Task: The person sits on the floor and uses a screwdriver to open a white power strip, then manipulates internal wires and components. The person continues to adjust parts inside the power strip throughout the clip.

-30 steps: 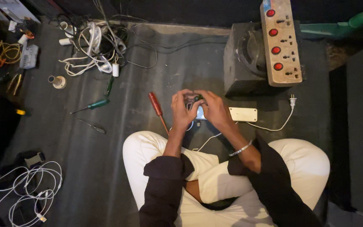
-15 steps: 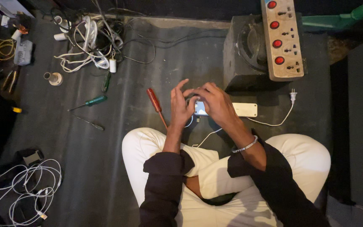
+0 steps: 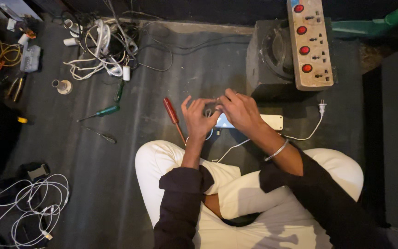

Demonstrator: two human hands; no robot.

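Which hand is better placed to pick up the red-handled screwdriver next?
Left. The left hand is right beside the red-handled screwdriver on the floor; the right hand sits on the far side, over the white box.

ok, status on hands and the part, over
Left hand and right hand both pinching a small dark part. White power strip just beneath. Red screwdriver beside left hand, untouched.
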